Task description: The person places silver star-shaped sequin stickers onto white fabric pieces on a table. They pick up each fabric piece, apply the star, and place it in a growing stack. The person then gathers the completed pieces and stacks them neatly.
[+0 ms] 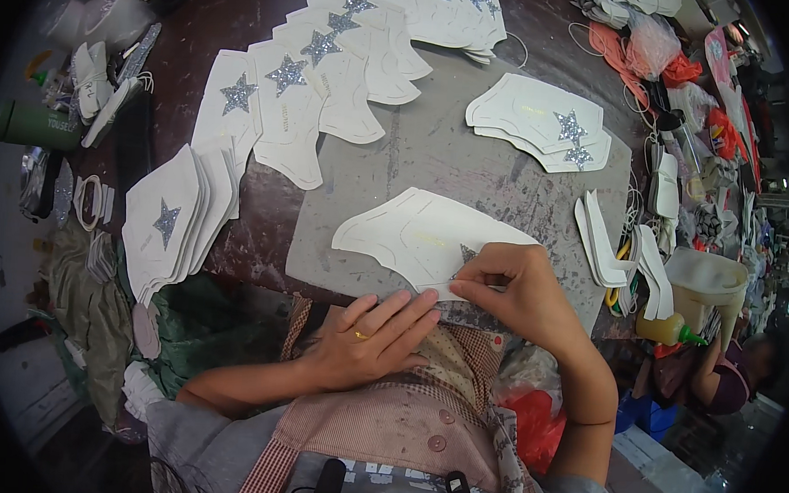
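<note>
On the grey board (345,176) in front of me lies a white shoe-upper piece (405,229) with dashed marks and a glittery silver star, which my right hand (522,295) mostly covers. That hand is closed in a pinch at the piece's near right edge. My left hand (375,336) is open, its fingers stretched out together and their tips at the near edge of the piece. Two similar pieces (538,115) overlap at the board's far right. A fanned row of star pieces (286,104) curves along the left and far side, ending in a stack (165,223) at left.
White curved strips (598,241) lie right of the board. Beyond them are a plastic tub (704,274) and a yellow bottle with a green tip (665,330). A dark green cup (36,125) and white shoe parts are at far left. Another person (734,376) is at far right.
</note>
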`<action>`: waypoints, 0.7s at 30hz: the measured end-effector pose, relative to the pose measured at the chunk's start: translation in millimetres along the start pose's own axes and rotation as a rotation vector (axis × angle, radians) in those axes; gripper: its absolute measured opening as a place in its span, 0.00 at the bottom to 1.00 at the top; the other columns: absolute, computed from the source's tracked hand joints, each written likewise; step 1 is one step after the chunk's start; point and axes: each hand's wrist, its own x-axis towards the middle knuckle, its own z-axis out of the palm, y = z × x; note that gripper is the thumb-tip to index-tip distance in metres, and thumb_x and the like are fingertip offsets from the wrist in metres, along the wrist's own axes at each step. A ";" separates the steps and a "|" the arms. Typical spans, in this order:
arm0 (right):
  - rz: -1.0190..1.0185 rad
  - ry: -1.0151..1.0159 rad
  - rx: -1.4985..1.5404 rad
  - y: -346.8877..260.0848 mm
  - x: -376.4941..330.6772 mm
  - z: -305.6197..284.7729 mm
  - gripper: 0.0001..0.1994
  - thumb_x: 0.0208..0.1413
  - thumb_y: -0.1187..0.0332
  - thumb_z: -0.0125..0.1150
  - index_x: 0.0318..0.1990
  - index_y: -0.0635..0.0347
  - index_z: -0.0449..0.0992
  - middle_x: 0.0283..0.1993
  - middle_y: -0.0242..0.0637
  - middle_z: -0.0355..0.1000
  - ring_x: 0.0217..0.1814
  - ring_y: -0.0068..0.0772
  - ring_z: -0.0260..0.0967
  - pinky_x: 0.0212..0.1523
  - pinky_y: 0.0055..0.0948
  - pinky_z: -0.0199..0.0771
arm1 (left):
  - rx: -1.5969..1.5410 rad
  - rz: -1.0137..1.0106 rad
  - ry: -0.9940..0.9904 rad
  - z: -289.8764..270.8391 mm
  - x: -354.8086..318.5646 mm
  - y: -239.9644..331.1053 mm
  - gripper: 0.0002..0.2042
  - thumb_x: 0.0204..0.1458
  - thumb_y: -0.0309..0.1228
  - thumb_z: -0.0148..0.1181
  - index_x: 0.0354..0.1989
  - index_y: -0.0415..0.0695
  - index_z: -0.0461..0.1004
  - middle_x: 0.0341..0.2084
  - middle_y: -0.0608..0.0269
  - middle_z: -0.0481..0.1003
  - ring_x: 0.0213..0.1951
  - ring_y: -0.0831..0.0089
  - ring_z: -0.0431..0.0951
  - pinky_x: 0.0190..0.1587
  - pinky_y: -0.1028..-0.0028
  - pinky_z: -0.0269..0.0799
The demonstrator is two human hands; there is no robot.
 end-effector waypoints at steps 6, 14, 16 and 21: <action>0.001 -0.025 -0.025 1.1 0.1 -2.9 0.06 0.48 0.72 0.71 0.31 0.65 0.81 0.27 0.41 0.76 0.27 0.37 0.73 0.30 0.32 0.72 | 0.025 -0.003 0.002 -1.1 3.3 1.5 0.27 0.57 0.55 0.55 0.57 0.48 0.74 0.61 0.67 0.72 0.62 0.72 0.64 0.66 0.65 0.50; -0.248 0.109 -0.353 10.4 -36.0 -37.8 0.06 0.50 0.69 0.70 0.35 0.56 0.81 0.32 0.33 0.75 0.36 0.38 0.71 0.47 0.36 0.63 | 0.017 0.004 0.014 -6.9 13.9 2.8 0.28 0.53 0.52 0.62 0.56 0.44 0.74 0.58 0.60 0.74 0.60 0.66 0.67 0.66 0.55 0.57; -0.205 0.107 -0.321 20.1 -39.5 -39.5 0.05 0.50 0.69 0.69 0.35 0.56 0.81 0.32 0.32 0.74 0.39 0.36 0.70 0.50 0.35 0.61 | -0.021 0.034 0.000 -7.3 17.9 0.1 0.28 0.53 0.51 0.63 0.56 0.44 0.75 0.58 0.58 0.74 0.61 0.64 0.67 0.66 0.52 0.58; -0.179 0.110 -0.266 36.6 -36.2 -35.1 0.05 0.49 0.70 0.69 0.34 0.56 0.82 0.33 0.31 0.72 0.42 0.35 0.68 0.49 0.35 0.59 | -0.053 0.077 -0.019 0.5 23.7 0.4 0.28 0.53 0.49 0.63 0.60 0.47 0.74 0.54 0.55 0.71 0.60 0.60 0.66 0.64 0.52 0.62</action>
